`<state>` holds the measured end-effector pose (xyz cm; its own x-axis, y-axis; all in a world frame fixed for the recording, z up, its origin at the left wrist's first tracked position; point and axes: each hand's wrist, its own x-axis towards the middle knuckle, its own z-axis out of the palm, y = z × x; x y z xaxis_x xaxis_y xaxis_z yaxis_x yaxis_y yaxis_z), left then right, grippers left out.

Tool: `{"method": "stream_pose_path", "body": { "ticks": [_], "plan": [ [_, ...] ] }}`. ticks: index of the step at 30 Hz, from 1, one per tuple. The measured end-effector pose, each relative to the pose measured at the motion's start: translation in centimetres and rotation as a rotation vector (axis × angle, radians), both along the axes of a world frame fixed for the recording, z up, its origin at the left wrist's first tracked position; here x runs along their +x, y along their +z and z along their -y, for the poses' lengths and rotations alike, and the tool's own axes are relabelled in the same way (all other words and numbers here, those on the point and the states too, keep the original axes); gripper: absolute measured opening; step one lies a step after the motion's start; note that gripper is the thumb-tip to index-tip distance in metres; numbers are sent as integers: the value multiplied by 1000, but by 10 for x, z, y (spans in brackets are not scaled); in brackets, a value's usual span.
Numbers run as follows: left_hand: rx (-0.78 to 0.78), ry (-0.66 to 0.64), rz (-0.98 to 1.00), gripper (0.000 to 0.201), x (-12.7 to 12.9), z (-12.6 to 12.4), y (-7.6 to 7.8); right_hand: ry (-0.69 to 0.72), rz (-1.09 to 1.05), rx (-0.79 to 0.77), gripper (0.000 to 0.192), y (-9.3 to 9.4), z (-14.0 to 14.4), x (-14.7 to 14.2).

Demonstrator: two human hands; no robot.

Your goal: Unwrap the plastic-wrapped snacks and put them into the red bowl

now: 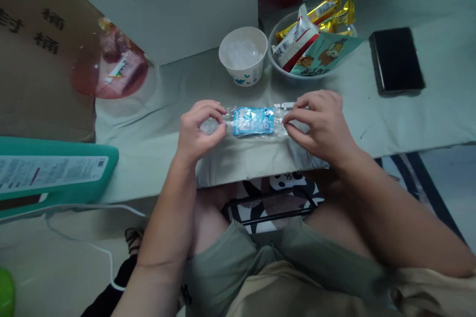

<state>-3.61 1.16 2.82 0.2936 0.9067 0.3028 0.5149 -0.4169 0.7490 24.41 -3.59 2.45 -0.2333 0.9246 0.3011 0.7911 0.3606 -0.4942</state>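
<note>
Our left hand (199, 131) and right hand (320, 121) each pinch an end of the clear plastic wrap (280, 121) around a small blue packet (253, 121) lying on the table (409, 119), with a white cup (243, 57) and a snack bowl (282, 72) just behind.

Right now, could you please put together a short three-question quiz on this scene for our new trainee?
1. True or false: both hands grip the clear wrapper that holds the small blue packet.
2. What lies farthest right on the table? A) the white paper cup B) the black phone C) the clear bowl of snack packets
3. Fill in: the left hand pinches one end of the wrapper and the right hand pinches the ____ end.

Key: 1 true; 2 B; 3 other (opposite).
</note>
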Motion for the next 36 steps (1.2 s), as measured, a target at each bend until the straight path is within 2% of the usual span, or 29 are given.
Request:
{"method": "stream_pose_path", "body": {
  "ticks": [1,3,6,8,9,10,11,14,15,17,19,21,24,26,28,31,34,36],
  "plan": [
    [-57,-27,54,14,-4,4,5,37,2,22,21,4,3,0],
    [-298,-154,120,17,-13,12,13,173,10,-43,20,12,11,-1],
    [-832,-470,36,13,-22,20,19,395,72,-400,23,17,21,-6],
    [-1049,-580,-50,14,-24,21,19,419,169,-564,31,14,23,-10],
    [-1057,-560,-70,15,-24,20,17,379,233,-581,35,13,22,-12],
    [-985,-488,-68,16,-22,19,15,314,302,-562,37,11,21,-14],
    [-843,-378,-57,17,-20,17,12,232,366,-527,38,10,19,-15],
    [-277,-36,-123,30,-15,6,1,38,460,-460,42,7,13,-15],
    [-147,30,-189,42,-14,2,-2,8,458,-463,48,6,11,-16],
    [-55,73,-323,58,-12,-6,-9,-32,402,-464,62,3,9,-17],
    [-113,70,-353,41,-9,-12,-13,-39,269,-406,62,-3,7,-21],
    [-239,94,-253,15,-2,-15,-14,34,118,-295,50,-10,6,-29],
    [-560,162,141,22,13,-14,-10,200,40,-166,38,-22,2,-43],
    [-779,145,424,30,23,-11,-6,242,66,-132,49,-29,-2,-51],
    [-909,112,606,34,30,-9,-1,221,73,-125,60,-34,-7,-55],
    [-999,188,731,34,34,-10,4,211,-1,-112,65,-38,-13,-54],
    [-1063,307,788,30,33,-12,8,256,-87,-53,61,-41,-13,-51],
    [-1091,324,806,28,32,-12,9,249,-114,-18,57,-42,-13,-49]
  ]
}}
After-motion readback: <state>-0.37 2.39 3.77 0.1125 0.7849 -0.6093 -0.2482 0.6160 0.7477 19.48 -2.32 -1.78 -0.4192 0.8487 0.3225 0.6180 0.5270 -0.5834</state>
